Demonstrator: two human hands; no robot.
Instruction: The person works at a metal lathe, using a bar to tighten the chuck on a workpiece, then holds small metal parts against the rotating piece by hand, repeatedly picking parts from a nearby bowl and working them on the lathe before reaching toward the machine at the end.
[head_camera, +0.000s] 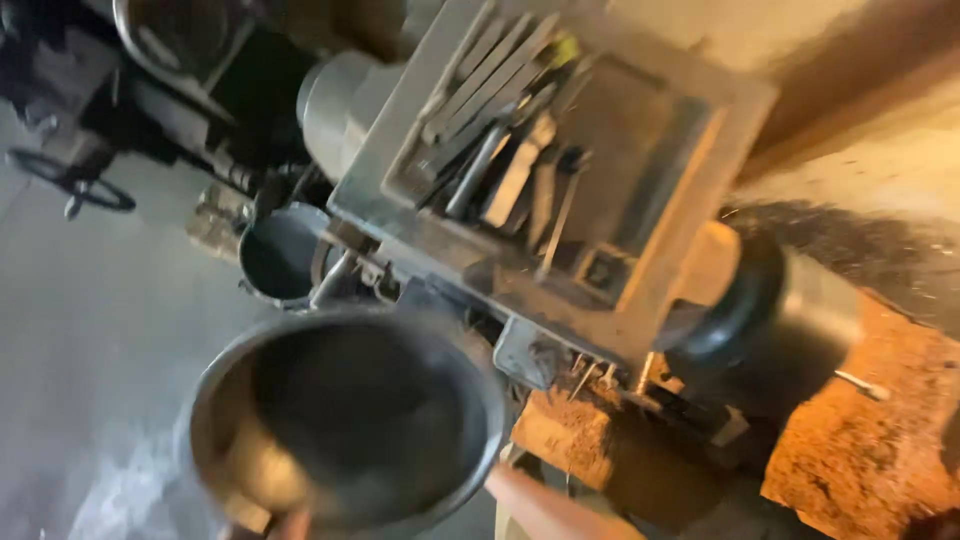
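Head view, tilted and blurred — a person is holding a large dark metal bowl (345, 425) low in the frame, mouth facing up toward the camera. Fingertips of one hand (292, 523) are showing at the bowl's bottom rim, touching it; which hand, and whether it's gripping or just resting, can't tell. A forearm (545, 508) is reaching in from bottom right, just beside the rim, its hand not showing. Behind the bowl, a machine w/ a grey metal tray (655, 155) is sitting — flat tools (500, 120) are lying across it. A smaller dark pot (280, 252) is standing on the floor near the machine.
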